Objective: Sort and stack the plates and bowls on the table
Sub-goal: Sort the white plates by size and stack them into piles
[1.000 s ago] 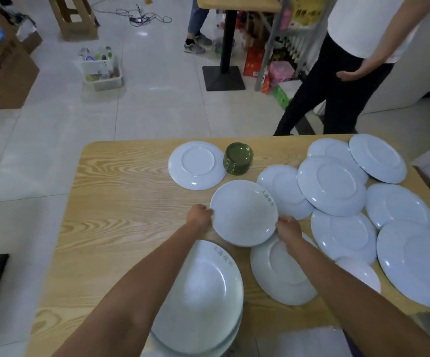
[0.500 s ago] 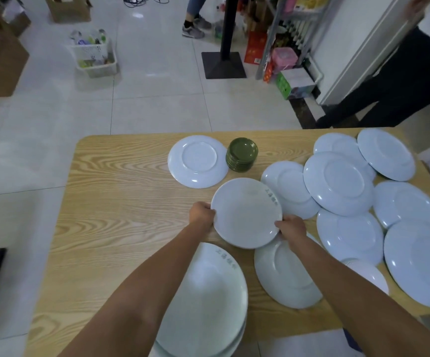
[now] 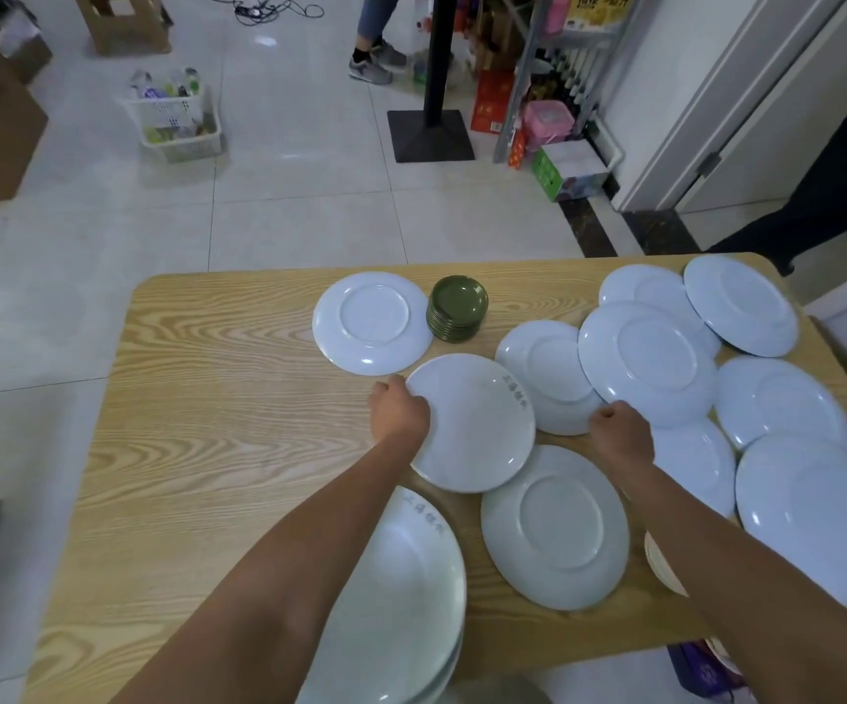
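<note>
- The green saucer stack (image 3: 457,309), a pile of small, glossy, dark dishes, stands on the far side of the wooden table (image 3: 218,449), which is pale with bold grain and rounded corners.
- Just left of the stack lies one overturned white plate (image 3: 370,322), its foot ring showing.
- On the near side of the stack sits the face-up plate (image 3: 469,424), round and smooth, with grey lettering by its rim. Its edge lies over the near overturned plate (image 3: 556,525).
- The left hand (image 3: 401,414) curls round the face-up plate's left rim.
- The right hand (image 3: 619,434), right of the stack and nearer the person, is fisted where rims of the overlapping cluster (image 3: 644,363) meet. Whether it pinches one cannot be told.
- Nine overturned white plates are visible in all.
- Nearest the person, well away from the stack, a pile of face-up plates (image 3: 401,602) is partly hidden by the left forearm.
- Beyond the stack, a white basket (image 3: 177,124) sits on the tiled floor.
</note>
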`<state>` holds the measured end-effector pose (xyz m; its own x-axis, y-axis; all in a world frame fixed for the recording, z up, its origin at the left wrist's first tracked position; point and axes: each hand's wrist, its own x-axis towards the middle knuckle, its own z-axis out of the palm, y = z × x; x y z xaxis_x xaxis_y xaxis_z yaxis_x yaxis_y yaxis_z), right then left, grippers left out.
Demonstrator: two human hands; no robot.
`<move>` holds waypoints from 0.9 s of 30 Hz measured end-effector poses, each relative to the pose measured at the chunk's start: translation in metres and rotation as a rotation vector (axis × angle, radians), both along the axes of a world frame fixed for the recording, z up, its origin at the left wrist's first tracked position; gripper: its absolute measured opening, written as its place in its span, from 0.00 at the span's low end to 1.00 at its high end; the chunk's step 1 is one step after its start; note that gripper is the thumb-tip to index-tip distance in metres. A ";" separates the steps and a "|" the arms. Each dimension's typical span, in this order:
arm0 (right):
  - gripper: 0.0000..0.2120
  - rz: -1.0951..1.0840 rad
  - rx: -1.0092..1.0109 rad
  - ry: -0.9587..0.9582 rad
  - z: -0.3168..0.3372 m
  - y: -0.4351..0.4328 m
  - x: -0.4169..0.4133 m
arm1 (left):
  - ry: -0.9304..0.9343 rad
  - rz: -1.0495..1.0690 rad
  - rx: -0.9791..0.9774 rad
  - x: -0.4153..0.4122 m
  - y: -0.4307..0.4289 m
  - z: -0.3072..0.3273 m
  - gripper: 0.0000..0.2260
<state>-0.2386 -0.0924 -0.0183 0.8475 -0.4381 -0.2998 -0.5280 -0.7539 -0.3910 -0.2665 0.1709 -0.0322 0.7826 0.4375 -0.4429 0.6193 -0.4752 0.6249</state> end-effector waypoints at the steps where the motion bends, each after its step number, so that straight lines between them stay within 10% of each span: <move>1: 0.13 -0.003 0.008 -0.006 0.002 -0.012 0.003 | -0.031 -0.008 0.022 0.002 -0.008 0.003 0.17; 7: 0.18 -0.063 0.055 -0.043 0.003 -0.083 0.025 | -0.150 -0.054 0.015 0.017 -0.066 0.015 0.21; 19: 0.21 -0.127 0.224 0.104 -0.008 -0.178 0.098 | 0.032 0.144 -0.597 0.069 -0.217 0.033 0.22; 22: 0.21 -0.146 0.388 0.123 -0.010 -0.194 0.106 | 0.056 0.165 -0.623 0.078 -0.239 0.034 0.07; 27: 0.21 -0.235 0.763 0.053 -0.013 -0.205 0.111 | 0.039 0.192 -0.689 0.090 -0.259 0.041 0.10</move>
<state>-0.1279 -0.2969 -0.0312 0.7346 -0.2611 -0.6263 -0.6723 -0.1551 -0.7239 -0.1764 -0.0878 0.0086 0.6980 0.1767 -0.6940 0.6804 0.1387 0.7196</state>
